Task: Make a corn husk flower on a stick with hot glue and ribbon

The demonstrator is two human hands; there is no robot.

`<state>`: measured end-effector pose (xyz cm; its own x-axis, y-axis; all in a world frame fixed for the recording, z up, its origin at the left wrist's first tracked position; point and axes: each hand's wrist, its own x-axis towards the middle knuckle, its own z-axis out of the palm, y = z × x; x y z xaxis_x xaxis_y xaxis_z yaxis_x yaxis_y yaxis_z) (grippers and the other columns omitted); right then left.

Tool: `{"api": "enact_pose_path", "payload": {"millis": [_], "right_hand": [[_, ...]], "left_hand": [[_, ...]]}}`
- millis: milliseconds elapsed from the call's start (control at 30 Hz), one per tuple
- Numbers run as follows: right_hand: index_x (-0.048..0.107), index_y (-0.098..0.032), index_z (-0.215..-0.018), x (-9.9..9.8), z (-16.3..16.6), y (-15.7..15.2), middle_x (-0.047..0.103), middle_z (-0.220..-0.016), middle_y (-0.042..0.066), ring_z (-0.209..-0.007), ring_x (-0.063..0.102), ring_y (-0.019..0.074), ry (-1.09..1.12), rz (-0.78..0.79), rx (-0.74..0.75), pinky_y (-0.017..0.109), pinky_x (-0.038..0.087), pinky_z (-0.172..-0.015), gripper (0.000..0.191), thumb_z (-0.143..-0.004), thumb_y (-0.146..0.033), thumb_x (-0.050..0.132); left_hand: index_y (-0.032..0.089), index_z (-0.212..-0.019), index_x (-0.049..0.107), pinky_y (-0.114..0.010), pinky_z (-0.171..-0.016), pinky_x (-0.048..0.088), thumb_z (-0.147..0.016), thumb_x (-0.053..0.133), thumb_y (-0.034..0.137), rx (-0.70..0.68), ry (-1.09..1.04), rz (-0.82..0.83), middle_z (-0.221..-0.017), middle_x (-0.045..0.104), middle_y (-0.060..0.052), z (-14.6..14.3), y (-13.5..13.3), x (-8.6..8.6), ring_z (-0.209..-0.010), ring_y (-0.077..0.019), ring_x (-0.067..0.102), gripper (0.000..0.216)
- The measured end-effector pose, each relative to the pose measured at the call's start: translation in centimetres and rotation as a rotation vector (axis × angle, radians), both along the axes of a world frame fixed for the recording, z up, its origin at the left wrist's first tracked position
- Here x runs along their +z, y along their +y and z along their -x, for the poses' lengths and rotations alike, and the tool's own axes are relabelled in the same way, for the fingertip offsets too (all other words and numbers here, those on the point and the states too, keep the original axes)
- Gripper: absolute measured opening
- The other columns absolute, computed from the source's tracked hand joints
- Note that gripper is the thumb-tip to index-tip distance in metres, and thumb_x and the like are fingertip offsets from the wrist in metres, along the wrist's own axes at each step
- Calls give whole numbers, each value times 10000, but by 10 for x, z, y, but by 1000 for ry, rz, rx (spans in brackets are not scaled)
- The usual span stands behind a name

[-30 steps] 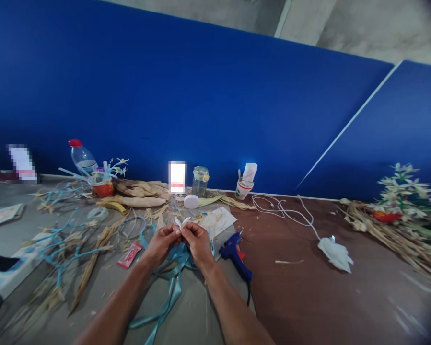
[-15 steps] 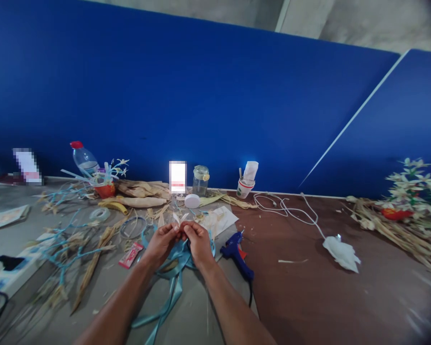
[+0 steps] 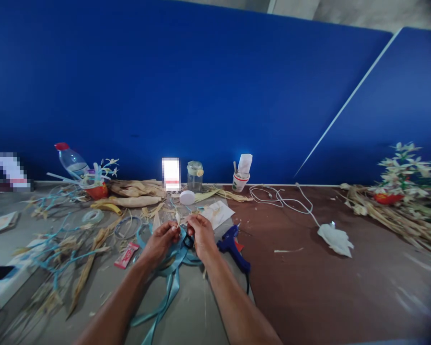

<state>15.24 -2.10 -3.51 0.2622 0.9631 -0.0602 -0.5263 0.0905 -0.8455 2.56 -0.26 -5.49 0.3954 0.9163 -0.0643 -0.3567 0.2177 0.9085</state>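
My left hand point(image 3: 164, 239) is closed in a pinch on a small pale husk flower point(image 3: 178, 218), whose whitish tip points up past the fingertips. Close on its right, my right hand point(image 3: 200, 235) pinches a thin pale strand point(image 3: 183, 221) that runs toward the flower. How the strand meets the flower is too small to tell. Beneath both hands lies a loose heap of light blue ribbon point(image 3: 175, 282), its tails hanging toward me. A blue glue gun point(image 3: 236, 249) rests just right of my right wrist. Left of my left forearm is a pink-red packet point(image 3: 126, 255).
Blue-wrapped stems point(image 3: 57, 261), dried husks point(image 3: 136, 189) and a power strip point(image 3: 14, 278) crowd the left. Along the back stand a glass jar point(image 3: 194, 176), a paper cup point(image 3: 240, 182) and a bottle point(image 3: 71, 160). A white cable point(image 3: 283, 201) and a flower arrangement point(image 3: 405, 172) are right.
My hands have drawn slightly apart, and a thin strand now shows between them. The right hand has turned a little. The whole view has shifted slightly.
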Motion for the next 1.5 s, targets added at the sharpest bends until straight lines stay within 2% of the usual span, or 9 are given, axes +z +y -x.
{"api": "enact_pose_path", "payload": {"millis": [267,400,600,867,1000,1100,1200,1300,1500], "right_hand": [[556,-147,-561,-2,-5,5,456,-451,-70,-373,334,36,143,81,-71,195,207,-406,237,-594,-350,675],[554,-147,-552,-6,-8,7,453,-466,-58,-381,343,42,91,92,-104,198,213,-403,294,-640,-417,631],[582,-155,-629,-5,-9,8,455,-507,-66,-398,341,46,-92,105,-123,200,225,-411,220,-647,-372,611],[572,-175,-764,16,-11,8,461,-546,-68,-440,377,72,-469,73,-116,205,292,-435,205,-689,-364,551],[591,-171,-834,27,-29,23,561,-630,-23,-514,462,103,-790,48,-155,216,360,-492,252,-744,-382,485],[622,-168,-799,29,-40,36,631,-707,15,-632,537,132,-1098,80,-109,224,400,-585,227,-774,-338,472],[654,-169,-744,25,-41,45,668,-745,36,-703,572,152,-1358,126,-20,235,405,-649,212,-782,-248,461],[679,-175,-728,16,-32,52,676,-778,52,-766,587,167,-1485,145,64,238,398,-676,197,-755,-182,484],[687,-134,-776,-5,-11,60,622,-1020,150,-848,581,231,-1709,176,142,301,408,-713,152,-685,-192,581]], "left_hand": [[161,-744,552,-227,-600,420,-708,703,245,32,-189,87,-593,508,42,6,1,9,-499,-54,435,176],[165,-759,548,-217,-554,407,-760,651,204,93,-322,52,-555,460,55,16,9,15,-452,-42,370,110],[143,-781,569,-185,-513,380,-776,624,178,179,-454,34,-569,437,45,31,17,22,-469,-39,372,65],[151,-699,534,-184,-501,382,-730,653,151,221,-409,37,-538,433,50,26,16,21,-444,-41,357,123],[156,-706,522,-183,-510,391,-711,665,151,227,-401,81,-532,446,51,25,17,18,-445,-40,381,143],[160,-714,516,-181,-505,389,-707,655,141,219,-405,101,-520,441,56,26,18,17,-430,-39,374,140],[161,-717,514,-182,-494,382,-712,629,129,195,-418,94,-519,439,55,26,19,15,-419,-38,357,120],[160,-713,513,-185,-484,370,-697,612,109,165,-439,74,-524,437,50,26,20,13,-437,-50,379,112],[158,-741,524,-195,-504,375,-667,586,77,157,-453,51,-545,465,46,25,19,11,-442,-48,383,126]]}}
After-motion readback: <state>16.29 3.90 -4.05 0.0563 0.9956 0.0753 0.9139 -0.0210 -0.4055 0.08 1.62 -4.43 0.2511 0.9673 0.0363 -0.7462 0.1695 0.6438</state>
